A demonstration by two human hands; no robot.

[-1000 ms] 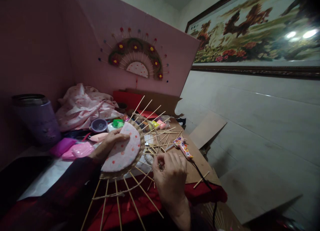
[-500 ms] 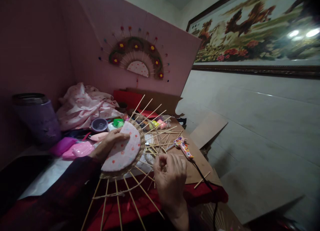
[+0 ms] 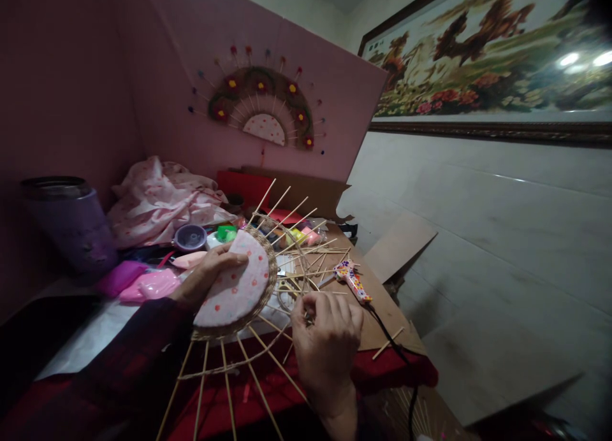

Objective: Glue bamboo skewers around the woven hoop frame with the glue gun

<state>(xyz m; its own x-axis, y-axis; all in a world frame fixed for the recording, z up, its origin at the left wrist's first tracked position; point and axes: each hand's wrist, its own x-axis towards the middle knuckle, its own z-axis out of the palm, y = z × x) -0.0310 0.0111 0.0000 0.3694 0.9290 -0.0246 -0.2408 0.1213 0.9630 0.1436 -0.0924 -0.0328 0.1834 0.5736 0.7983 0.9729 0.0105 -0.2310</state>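
My left hand [image 3: 210,272] grips a half-round craft piece covered in pale pink dotted cloth [image 3: 239,285], its thumb on top. Braided twine edges the curve, and thin wooden sticks [image 3: 253,377] fan out from it. A strand of twine [image 3: 224,369] runs across the sticks as an outer arc. At the right end of the fan my right hand [image 3: 327,332] is closed, thumb and fingers pinched at the twine by a stick. The exact grip is partly hidden behind the fingers.
A flower-patterned glue gun [image 3: 351,281] with a black cord lies on the brown board. Loose sticks, scissors [image 3: 285,287] and pink packets [image 3: 150,285] lie about. A purple tumbler [image 3: 69,227] stands left; a finished fan decoration [image 3: 262,106] hangs on the pink panel behind.
My right hand has shifted slightly and turned a little at the twine. My left hand and the fan piece stay nearly in place.
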